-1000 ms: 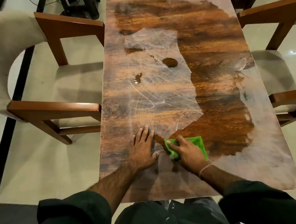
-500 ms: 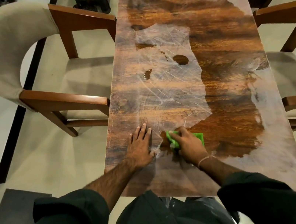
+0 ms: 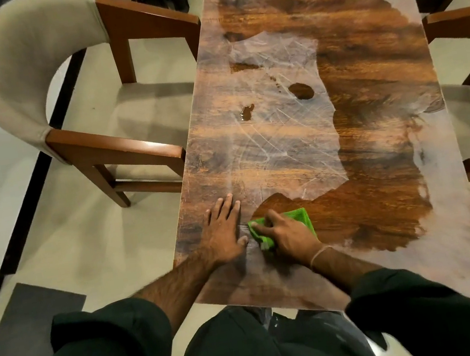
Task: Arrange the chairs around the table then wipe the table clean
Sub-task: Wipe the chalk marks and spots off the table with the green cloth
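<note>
At the near end of the tabletop (image 3: 255, 156) the left hand (image 3: 225, 234) is lying flat with straight fingers. Just beside it, the right hand (image 3: 287, 235) is pressing the green cloth (image 3: 301, 216) down under curled fingers. The cloth is looking soft, light and limp, so I judge it is best bunched from above and pushed with the palm, and the wet film is probably making the wood slippery. Farther on, small puddles (image 3: 301, 91) are sitting in the dull streaked part, with a cushioned chair (image 3: 28, 87) at one long side and a second chair (image 3: 461, 19) at the other.
</note>
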